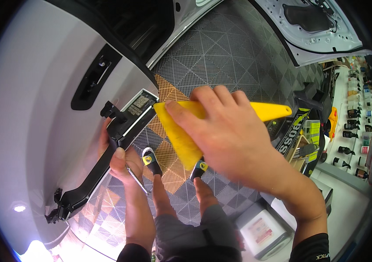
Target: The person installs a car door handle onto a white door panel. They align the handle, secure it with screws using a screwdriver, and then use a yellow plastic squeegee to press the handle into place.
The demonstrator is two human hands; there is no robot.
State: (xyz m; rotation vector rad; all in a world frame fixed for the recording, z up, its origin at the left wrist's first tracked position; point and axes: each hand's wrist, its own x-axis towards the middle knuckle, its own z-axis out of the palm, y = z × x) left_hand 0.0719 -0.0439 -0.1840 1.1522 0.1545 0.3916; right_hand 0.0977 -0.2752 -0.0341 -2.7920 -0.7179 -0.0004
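My left hand [122,162] is closed around a black car door handle [94,177] that is off the door, with its inner side showing. Across the left palm lies a thin metal rod-like tool [137,180], held together with the handle. My right hand [229,126] grips a yellow plastic scraper [176,135] with a wide triangular blade and a tapering grip. One blade corner meets or overlaps the handle's upper end; contact is unclear. Left of both hands stands the pale grey car door [42,109] with a dark oval handle recess [96,76].
Another open car panel [321,30] is at the upper right. A black tool holder [288,135] with yellow-green items stands right of my arm. Bottles line a shelf [354,126] at far right. A white box-like unit [264,231] sits below. Patterned tiles [212,52] cover the floor.
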